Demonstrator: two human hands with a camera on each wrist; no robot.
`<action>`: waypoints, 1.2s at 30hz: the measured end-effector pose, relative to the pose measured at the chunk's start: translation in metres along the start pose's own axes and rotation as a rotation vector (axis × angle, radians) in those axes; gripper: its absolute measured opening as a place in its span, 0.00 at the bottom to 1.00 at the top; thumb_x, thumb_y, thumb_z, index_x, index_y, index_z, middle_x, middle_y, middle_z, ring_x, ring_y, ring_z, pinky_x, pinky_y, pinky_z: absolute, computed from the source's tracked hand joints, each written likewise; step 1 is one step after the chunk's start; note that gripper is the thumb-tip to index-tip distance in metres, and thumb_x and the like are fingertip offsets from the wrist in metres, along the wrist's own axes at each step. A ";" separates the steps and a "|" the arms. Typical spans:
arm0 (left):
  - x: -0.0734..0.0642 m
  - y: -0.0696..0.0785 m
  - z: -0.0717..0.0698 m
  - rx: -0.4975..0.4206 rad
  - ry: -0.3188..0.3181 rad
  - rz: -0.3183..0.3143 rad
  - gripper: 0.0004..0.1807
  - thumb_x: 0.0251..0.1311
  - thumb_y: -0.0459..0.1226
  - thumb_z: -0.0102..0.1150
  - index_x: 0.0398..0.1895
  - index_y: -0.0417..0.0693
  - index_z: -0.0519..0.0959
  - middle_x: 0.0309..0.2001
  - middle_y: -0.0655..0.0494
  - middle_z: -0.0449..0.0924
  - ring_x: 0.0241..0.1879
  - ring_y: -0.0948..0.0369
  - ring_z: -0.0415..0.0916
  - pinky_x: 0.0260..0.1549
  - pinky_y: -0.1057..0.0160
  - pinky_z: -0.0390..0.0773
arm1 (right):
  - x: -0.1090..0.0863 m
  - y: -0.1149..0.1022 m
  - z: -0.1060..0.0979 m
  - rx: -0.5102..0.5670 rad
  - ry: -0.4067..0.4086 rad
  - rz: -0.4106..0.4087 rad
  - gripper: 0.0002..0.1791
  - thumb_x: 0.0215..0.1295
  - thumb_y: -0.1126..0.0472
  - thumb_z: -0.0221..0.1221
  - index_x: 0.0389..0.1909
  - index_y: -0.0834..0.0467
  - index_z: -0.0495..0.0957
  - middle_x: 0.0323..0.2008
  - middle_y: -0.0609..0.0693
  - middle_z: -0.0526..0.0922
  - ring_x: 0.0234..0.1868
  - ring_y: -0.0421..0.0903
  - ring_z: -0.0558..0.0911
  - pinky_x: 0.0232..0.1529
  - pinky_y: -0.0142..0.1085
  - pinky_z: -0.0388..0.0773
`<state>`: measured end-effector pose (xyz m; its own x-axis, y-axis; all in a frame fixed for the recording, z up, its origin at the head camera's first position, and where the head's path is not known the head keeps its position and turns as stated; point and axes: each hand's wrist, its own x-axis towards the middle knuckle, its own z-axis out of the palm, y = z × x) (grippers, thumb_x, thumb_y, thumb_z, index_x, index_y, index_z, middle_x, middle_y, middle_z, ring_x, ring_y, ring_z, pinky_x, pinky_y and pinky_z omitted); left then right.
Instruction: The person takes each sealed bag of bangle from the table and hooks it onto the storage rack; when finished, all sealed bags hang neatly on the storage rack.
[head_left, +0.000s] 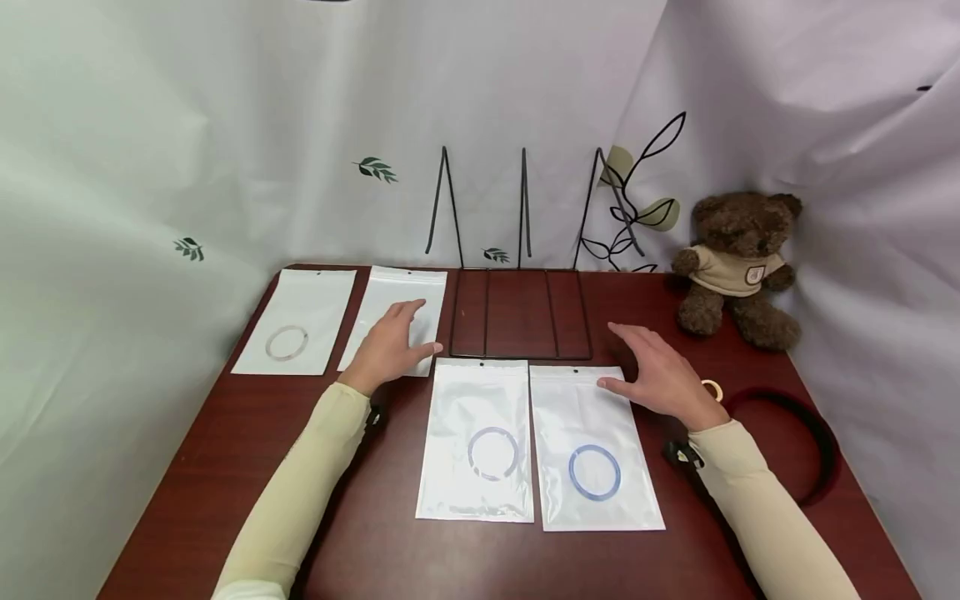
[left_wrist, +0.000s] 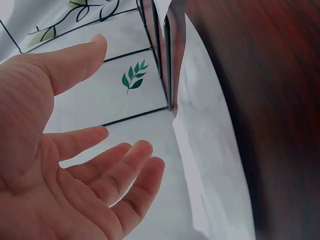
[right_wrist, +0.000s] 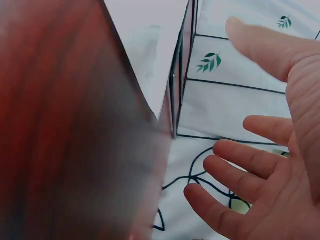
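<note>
My left hand [head_left: 390, 346] is held over a flat white zip bag [head_left: 386, 292] at the back left, thumb and fingers spread, gripping nothing. On the other side, my right hand [head_left: 660, 371] hovers by the upper right corner of a white zip bag [head_left: 566, 412] with a blue ring-shaped item showing through. Beside that bag lies another white zip bag [head_left: 453, 408] with a paler bluish ring. A black wire rack [head_left: 487, 312] stands behind these two, between the hands. Both wrist views show the left palm [left_wrist: 80, 175] and right palm [right_wrist: 275, 185] bare, fingers apart.
A further white bag [head_left: 307, 304] with a faint ring lies at the table's far left. At the right are a brown teddy bear [head_left: 738, 271], a dark hoop [head_left: 831, 450] and a small gold-coloured ring [head_left: 720, 388]. White cloth [head_left: 262, 125] with leaf prints surrounds the reddish-brown table [head_left: 375, 550].
</note>
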<state>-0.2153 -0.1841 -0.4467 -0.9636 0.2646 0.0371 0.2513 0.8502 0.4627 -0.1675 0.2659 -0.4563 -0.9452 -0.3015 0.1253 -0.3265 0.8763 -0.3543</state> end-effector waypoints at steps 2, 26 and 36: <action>0.005 -0.001 0.003 -0.038 -0.012 -0.005 0.47 0.60 0.55 0.67 0.78 0.50 0.58 0.72 0.45 0.64 0.65 0.47 0.72 0.62 0.44 0.73 | -0.001 0.001 0.002 0.025 -0.012 -0.003 0.53 0.52 0.34 0.71 0.75 0.50 0.62 0.70 0.54 0.70 0.69 0.57 0.70 0.61 0.59 0.73; 0.038 0.005 0.029 -0.256 -0.195 -0.074 0.42 0.55 0.43 0.74 0.73 0.50 0.67 0.58 0.50 0.77 0.47 0.57 0.78 0.48 0.56 0.78 | -0.014 0.002 0.015 0.035 -0.160 -0.039 0.36 0.56 0.51 0.73 0.66 0.51 0.75 0.60 0.55 0.79 0.63 0.59 0.76 0.62 0.60 0.71; 0.044 0.002 0.035 -0.260 -0.241 -0.061 0.42 0.55 0.42 0.75 0.74 0.50 0.67 0.58 0.51 0.76 0.44 0.58 0.76 0.46 0.59 0.76 | -0.014 0.005 0.014 0.071 -0.110 -0.119 0.31 0.54 0.56 0.75 0.61 0.47 0.79 0.44 0.47 0.79 0.39 0.43 0.76 0.44 0.41 0.75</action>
<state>-0.2542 -0.1548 -0.4754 -0.9193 0.3432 -0.1927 0.1330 0.7316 0.6687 -0.1562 0.2691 -0.4729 -0.8932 -0.4444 0.0693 -0.4319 0.8044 -0.4079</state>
